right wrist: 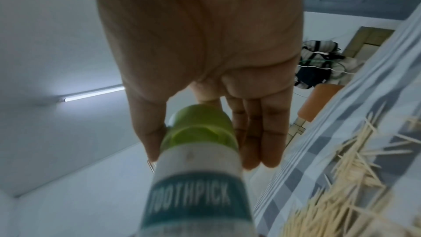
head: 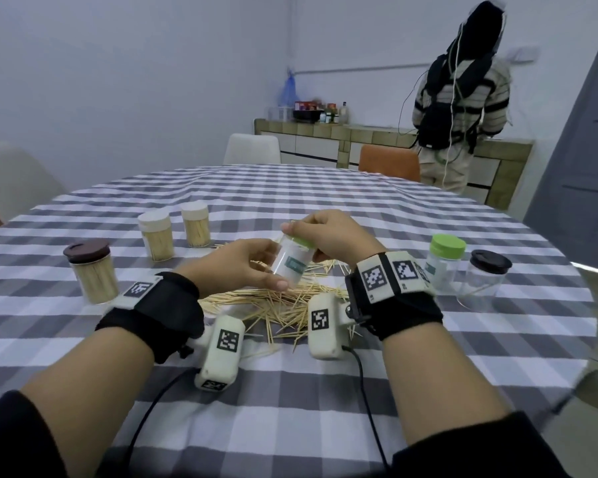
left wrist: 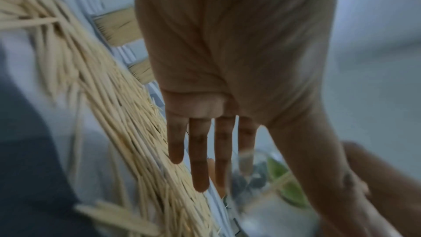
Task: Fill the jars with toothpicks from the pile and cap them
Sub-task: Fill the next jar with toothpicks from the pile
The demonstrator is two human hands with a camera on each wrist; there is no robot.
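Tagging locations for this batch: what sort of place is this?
Probably a home dining room or kitchen: a round table with a checked cloth, chairs around it, and a tiled counter holding bottles.

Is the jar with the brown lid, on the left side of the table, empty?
No, the brown-lidded jar standing on the checked table is packed with upright toothpicks almost up to its lid.

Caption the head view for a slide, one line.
Over the toothpick pile, left hand holds a clear jar while right hand grips its green cap.
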